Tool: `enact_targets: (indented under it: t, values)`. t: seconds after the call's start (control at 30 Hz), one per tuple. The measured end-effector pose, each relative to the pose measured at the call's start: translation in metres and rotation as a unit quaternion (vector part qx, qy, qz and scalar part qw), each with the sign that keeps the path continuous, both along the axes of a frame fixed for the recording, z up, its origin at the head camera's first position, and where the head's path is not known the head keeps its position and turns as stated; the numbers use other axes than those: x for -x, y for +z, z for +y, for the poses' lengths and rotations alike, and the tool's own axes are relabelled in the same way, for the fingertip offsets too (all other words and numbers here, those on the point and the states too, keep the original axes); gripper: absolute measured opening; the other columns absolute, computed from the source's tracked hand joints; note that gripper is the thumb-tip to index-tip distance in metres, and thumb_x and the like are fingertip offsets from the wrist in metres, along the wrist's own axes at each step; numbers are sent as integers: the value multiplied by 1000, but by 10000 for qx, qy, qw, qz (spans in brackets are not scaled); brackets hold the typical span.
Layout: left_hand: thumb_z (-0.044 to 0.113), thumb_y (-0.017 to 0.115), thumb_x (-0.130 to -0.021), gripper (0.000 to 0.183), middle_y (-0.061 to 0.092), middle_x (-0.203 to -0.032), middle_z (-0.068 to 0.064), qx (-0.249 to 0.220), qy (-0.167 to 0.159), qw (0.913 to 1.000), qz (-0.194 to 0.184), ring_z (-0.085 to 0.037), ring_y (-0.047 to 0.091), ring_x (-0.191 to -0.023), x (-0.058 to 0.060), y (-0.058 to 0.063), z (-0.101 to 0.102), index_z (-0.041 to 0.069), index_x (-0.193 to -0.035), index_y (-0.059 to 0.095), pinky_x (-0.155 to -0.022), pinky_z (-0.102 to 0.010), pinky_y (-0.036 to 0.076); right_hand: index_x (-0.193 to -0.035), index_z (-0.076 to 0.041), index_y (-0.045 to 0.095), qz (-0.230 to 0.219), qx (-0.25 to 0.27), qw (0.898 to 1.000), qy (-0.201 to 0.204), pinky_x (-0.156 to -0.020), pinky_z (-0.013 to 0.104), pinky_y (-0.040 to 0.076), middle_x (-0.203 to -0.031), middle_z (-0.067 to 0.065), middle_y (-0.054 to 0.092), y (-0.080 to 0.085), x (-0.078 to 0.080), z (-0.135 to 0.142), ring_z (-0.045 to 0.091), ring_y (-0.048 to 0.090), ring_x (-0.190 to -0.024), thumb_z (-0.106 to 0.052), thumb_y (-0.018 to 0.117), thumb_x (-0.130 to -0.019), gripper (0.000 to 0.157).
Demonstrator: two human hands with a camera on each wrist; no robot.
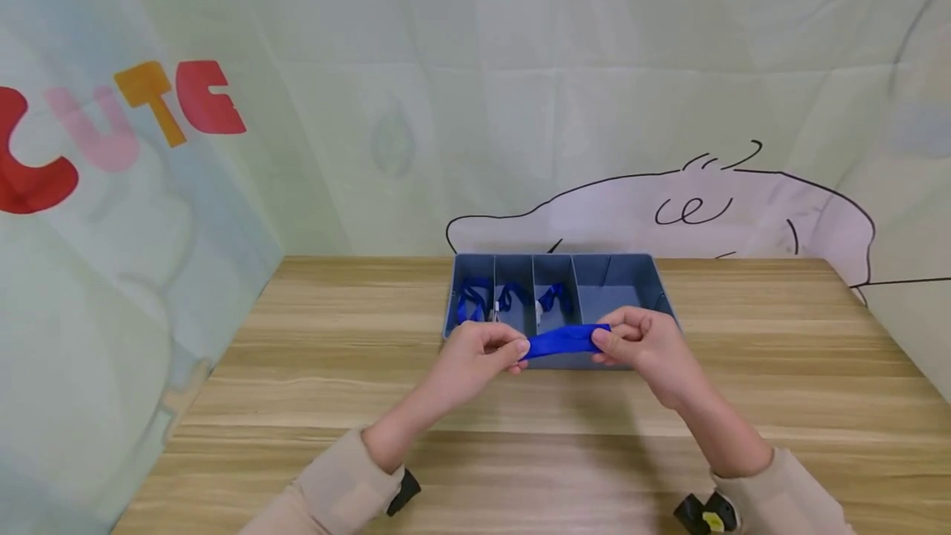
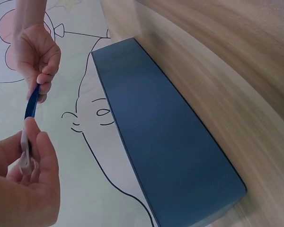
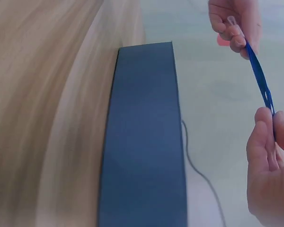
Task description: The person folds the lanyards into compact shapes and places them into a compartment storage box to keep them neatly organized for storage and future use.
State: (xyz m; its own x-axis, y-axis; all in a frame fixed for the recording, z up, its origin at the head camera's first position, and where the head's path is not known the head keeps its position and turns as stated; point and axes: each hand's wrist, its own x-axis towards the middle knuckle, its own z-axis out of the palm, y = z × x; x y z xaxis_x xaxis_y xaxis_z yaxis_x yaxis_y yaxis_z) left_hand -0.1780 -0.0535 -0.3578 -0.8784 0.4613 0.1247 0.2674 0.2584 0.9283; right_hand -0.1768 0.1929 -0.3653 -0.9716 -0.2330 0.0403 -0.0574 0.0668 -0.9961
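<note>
A folded blue lanyard (image 1: 562,341) is stretched between my two hands, raised in front of the grey-blue divided box (image 1: 559,360). My left hand (image 1: 475,357) pinches its left end, where a pale clip (image 2: 25,153) shows between the fingers in the left wrist view. The right end is pinched between thumb and fingers of my right hand (image 1: 654,352). Within the box, more blue lanyards lie one to a compartment: one at the left (image 1: 471,297), another beside it (image 1: 513,297) and a third (image 1: 554,299). The wide right compartment (image 1: 617,287) shows its bare floor, partly hidden by my right hand.
The box stands at the back of a wood-grain table (image 1: 334,337), close to a printed cloth backdrop (image 1: 357,147). Black straps (image 1: 404,492) circle both wrists near the beige sleeves (image 1: 334,485).
</note>
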Motion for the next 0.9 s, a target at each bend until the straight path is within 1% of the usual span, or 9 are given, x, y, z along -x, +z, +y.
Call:
enact_targets:
  t: [0.07, 0.13, 0.27, 0.33, 0.4, 0.5, 0.57, 0.7, 0.9]
  values:
    - [11, 59, -92, 15, 67, -81, -10, 61, -102, 9999, -62, -24, 65, -77, 0, -1, 0, -2, -91, 68, -71, -26, 54, -87, -1, 60, -208, 515, 9980, 316, -67, 25, 55, -72, -1, 68, -4, 3, 3, 11, 67, -66, 0, 59, -89, 3]
    - [10, 58, -92, 16, 67, -80, -9, 188, -281, 9994, -70, -20, 65, -76, 0, -3, -1, -2, -90, 68, -71, -26, 54, -83, -7, 62, -475, 1130, 9894, 783, -66, 22, 54, -72, 0, 68, -8, 5, 7, 10, 66, -66, 1, 57, -90, 12]
    - [9, 57, -93, 16, 66, -76, -7, 494, -655, 9966, -15, -13, 64, -73, 0, -4, -4, -3, -88, 67, -68, -23, 53, -85, -8, 67, -1039, 2208, 9527, 1811, -67, 20, 53, -77, 4, 69, -15, 8, 14, 10, 67, -69, 5, 51, -92, 22]
    - [10, 57, -93, 17, 65, -74, -4, 604, -772, 9952, 26, -11, 63, -72, 0, -4, -5, -1, -88, 68, -62, -20, 51, -86, -8, 68, -1178, 2308, 9452, 1989, -69, 21, 53, -79, 5, 70, -17, 8, 16, 11, 67, -70, 6, 49, -93, 24]
    - [12, 57, -93, 17, 64, -73, -3, 681, -825, 9942, 58, -11, 58, -67, 0, -4, -6, 0, -86, 68, -55, -19, 45, -86, -7, 68, -927, 1845, 9625, 1761, -69, 23, 54, -77, 3, 69, -17, 8, 16, 10, 67, -69, 5, 53, -91, 21]
    - [13, 58, -93, 18, 62, -69, -3, 795, -807, 9935, 65, -8, 46, -55, 1, -8, -5, 3, -83, 68, -47, -19, 33, -85, -2, 67, -213, 339, 9959, 809, -65, 26, 55, -71, 3, 68, -15, 3, 10, 13, 65, -64, -1, 63, -87, 5]
    - [13, 58, -93, 19, 62, -66, -4, 811, -689, 9943, 26, -7, 40, -52, 2, -11, -2, 3, -81, 68, -46, -19, 30, -83, -1, 67, 395, -889, 9952, 112, -60, 28, 54, -68, 4, 67, -13, 0, 4, 14, 64, -61, -5, 69, -83, 5]
    - [11, 60, -91, 18, 65, -68, -3, 666, -316, 9973, -40, -6, 49, -56, 1, -17, 6, 3, -80, 70, -49, -17, 36, -77, -3, 69, 1828, -2520, 9463, -874, -48, 25, 49, -66, 3, 66, -11, -5, -11, 10, 58, -53, -3, 75, -77, 6]
    - [8, 61, -90, 17, 65, -66, -2, 438, 14, 9990, 19, -12, 57, -59, -1, -19, 21, 0, -77, 70, -45, -16, 31, -69, -4, 68, 3992, -3509, 8315, -1619, -42, 18, 42, -59, 1, 63, -15, -7, -25, 3, 49, -46, 10, 76, -64, 17]
